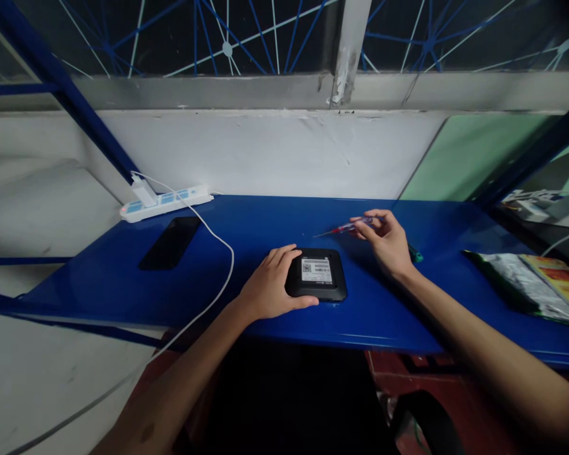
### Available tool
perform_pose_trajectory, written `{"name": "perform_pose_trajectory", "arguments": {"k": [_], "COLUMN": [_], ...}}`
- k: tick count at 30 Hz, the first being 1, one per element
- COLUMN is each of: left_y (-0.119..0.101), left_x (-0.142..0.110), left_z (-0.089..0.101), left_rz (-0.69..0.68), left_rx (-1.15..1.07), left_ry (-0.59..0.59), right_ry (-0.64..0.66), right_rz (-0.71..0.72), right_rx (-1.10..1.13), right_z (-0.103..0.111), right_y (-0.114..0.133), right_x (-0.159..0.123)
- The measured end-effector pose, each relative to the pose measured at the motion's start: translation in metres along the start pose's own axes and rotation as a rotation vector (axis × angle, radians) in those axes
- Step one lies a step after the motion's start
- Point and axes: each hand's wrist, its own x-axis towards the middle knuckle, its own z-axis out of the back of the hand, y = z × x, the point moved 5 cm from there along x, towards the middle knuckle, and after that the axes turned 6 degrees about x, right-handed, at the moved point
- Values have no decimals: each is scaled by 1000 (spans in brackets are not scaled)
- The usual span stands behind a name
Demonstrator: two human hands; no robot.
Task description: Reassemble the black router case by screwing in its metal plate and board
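On the blue tabletop lies a flat black square device (340, 272) with rounded corners and a white printed label facing up. My left hand (271, 285) grips its left side, fingers along the far edge and thumb along the near edge. Beyond and to the right, my right hand (384, 241) is closed around the clear handle of a screwdriver (340, 229). The screwdriver has a red section and a thin shaft that points left. Its tip is apart from the device. A small green object (415, 254) sits behind my right wrist, partly hidden.
A dark phone (169, 243) lies at the left. Behind it, a white power strip (168, 201) holds a plugged-in charger (143, 191), whose white cable (231, 259) runs across the table and off its front edge. A shiny packet (526, 281) lies at the right. Blue frame bars flank the table.
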Motion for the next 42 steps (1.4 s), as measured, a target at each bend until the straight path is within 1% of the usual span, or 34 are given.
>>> {"name": "perform_pose_trajectory", "arguments": {"k": [4,7,10,15,19,23,30,35,42], "left_y": [0,0,0,0,0,1,1,-1,1], "left_x": [0,0,0,0,0,0,0,0,0], "left_z": [0,0,0,0,0,-1,-1,1,-1], "left_rz": [7,3,0,-3,10,11,-1,6,0], "left_rx": [-1,-6,-12,-31,-38,-26,-31,-15,-18], "left_ry": [-1,-9,-12,-23,-10,5,-14,-3,-13], "right_ry": [2,27,50,53,67,69,62,72,62], "right_rz": [-42,-65,-72,-52,-49,-53,-30,-39,-26], "right_rx": [-1,-14,-34,-75,-85,-94,-103,-89,-96], "right_z": [-2,-7,-10,-11,-11,-12,-12,-13,-12], "right_y": [-12,-15,-16,-18,-19,-20,-19,-19,-18], "right_x": [0,0,0,3,3,3,2,2,3]}}
